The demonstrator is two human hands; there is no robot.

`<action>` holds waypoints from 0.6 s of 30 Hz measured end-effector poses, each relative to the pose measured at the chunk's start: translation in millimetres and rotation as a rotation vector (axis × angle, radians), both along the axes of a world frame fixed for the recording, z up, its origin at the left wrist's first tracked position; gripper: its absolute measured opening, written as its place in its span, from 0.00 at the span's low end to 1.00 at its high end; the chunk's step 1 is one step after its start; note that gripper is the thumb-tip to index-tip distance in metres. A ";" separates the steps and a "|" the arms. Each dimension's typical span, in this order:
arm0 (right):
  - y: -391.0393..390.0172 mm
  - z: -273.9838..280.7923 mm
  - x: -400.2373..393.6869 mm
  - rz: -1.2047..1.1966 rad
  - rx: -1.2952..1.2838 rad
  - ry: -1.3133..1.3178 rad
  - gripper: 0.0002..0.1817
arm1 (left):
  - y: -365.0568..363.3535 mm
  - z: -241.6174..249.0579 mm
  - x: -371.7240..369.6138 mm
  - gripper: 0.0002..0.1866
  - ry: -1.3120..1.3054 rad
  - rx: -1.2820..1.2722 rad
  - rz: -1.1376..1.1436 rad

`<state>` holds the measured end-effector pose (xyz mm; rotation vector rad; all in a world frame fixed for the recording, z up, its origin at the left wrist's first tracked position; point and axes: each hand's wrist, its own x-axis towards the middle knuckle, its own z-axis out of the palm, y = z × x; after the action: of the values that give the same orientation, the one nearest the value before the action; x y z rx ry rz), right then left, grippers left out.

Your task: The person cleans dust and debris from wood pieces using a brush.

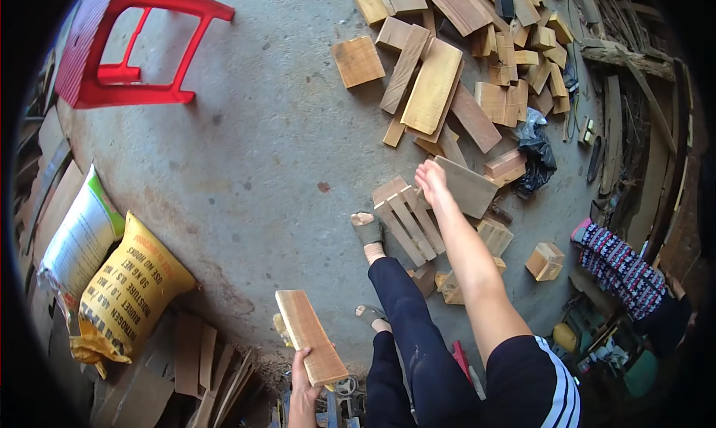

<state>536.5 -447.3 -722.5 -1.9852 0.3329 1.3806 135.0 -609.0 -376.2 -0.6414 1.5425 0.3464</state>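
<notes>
My left hand [302,379] is closed around the lower side of a short wooden board [312,338], holding it tilted at the bottom of the view. My right hand [430,180] reaches forward with its fingers loosely extended and nothing visible in them. It overlaps the left end of a wide brown plank [471,189] in this view. Just below that hand, a stack of narrow wooden slats [409,221] stands on the floor beside my right foot. Wooden blocks [494,236] lie partly hidden behind my right forearm.
A large pile of wood pieces [432,85] spreads ahead, with a black plastic bag [537,148] at its edge. A red plastic stool [149,44] lies tipped at upper left. Two sacks, one yellow [138,286] and one white [80,227], sit left. Someone in patterned clothing [626,260] is at right.
</notes>
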 end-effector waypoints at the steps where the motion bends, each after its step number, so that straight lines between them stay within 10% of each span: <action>1: 16.2 -14.9 5.1 -0.241 -0.010 0.081 0.29 | -2.3 -6.6 2.1 0.34 -0.022 -0.025 -0.023; 11: 74.5 -49.6 17.2 -0.967 0.400 0.189 0.32 | 31.3 -4.5 50.4 0.36 -0.142 -0.042 -0.101; 16: 70.8 54.7 44.4 -0.722 0.388 -0.035 0.24 | 34.8 22.1 43.4 0.32 -0.101 0.121 -0.207; 18: 50.4 113.7 44.9 -0.239 0.379 -0.248 0.21 | 34.3 36.8 37.8 0.31 -0.066 0.164 -0.243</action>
<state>581.3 -396.9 -608.8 -1.7126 0.1721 0.9540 172.8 -574.7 -339.3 -0.3300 1.4925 0.2613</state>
